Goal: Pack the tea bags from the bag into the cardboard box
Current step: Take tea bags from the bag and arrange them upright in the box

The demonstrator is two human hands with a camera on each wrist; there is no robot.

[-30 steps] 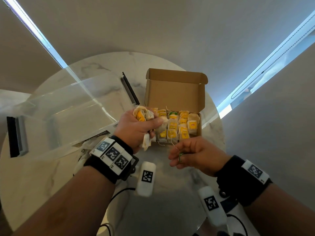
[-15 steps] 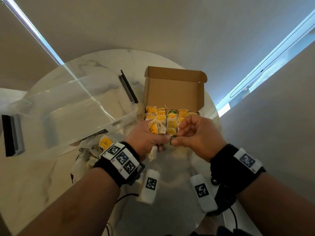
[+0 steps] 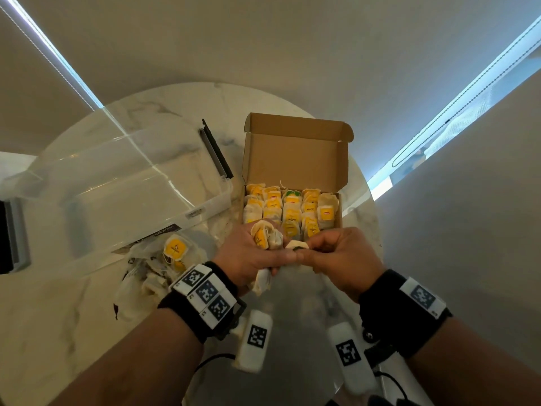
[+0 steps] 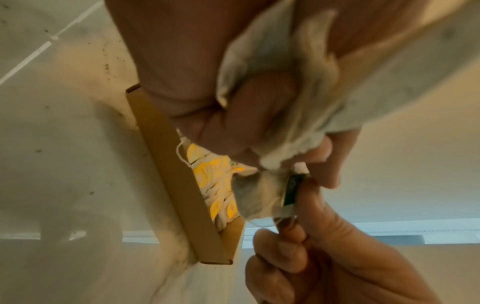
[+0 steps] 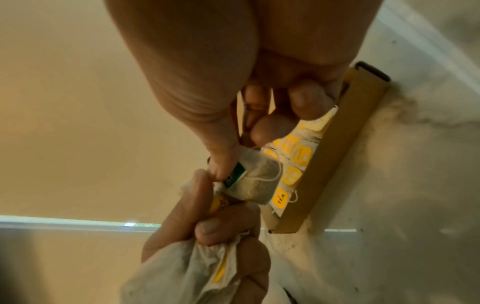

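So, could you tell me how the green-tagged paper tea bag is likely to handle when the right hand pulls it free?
The green-tagged paper tea bag looks soft and floppy: it creases where the right hand pinches it. It is probably very light, as fingertips alone carry it. Its thin paper may tear if tugged hard against the left hand.

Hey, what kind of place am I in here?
Probably a room in a home or office: a round marble-look table stands by a plain wall with a roller blind's bead chain, holding a cardboard box and a clear plastic bin.
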